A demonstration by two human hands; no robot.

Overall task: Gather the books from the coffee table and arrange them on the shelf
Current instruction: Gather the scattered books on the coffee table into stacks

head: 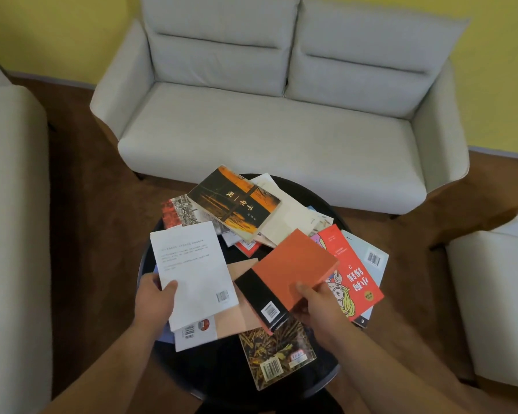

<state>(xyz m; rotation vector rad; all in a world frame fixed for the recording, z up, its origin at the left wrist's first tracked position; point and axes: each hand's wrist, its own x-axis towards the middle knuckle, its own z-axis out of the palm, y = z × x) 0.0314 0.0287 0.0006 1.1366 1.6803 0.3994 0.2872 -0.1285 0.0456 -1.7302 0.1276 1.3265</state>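
Several books lie scattered on a round black coffee table (326, 380). My left hand (154, 300) grips the near left edge of a white book (192, 270), back cover up, thumb on top. My right hand (314, 306) grips the near corner of a thick orange book with a black spine (293, 270), lifted and tilted above the pile. Around them lie a red book with a cartoon cover (353, 276), a dark orange-and-black book (237, 201), a pale salmon book (240, 318) and a book with a yellow straw-like cover (277, 351). No shelf is in view.
A light grey two-seat sofa (269, 115) stands just beyond the table. Another pale seat (9, 204) runs along the left and a white armchair (497, 294) stands at the right. Brown wooden floor (96, 204) surrounds the table; the walls are yellow.
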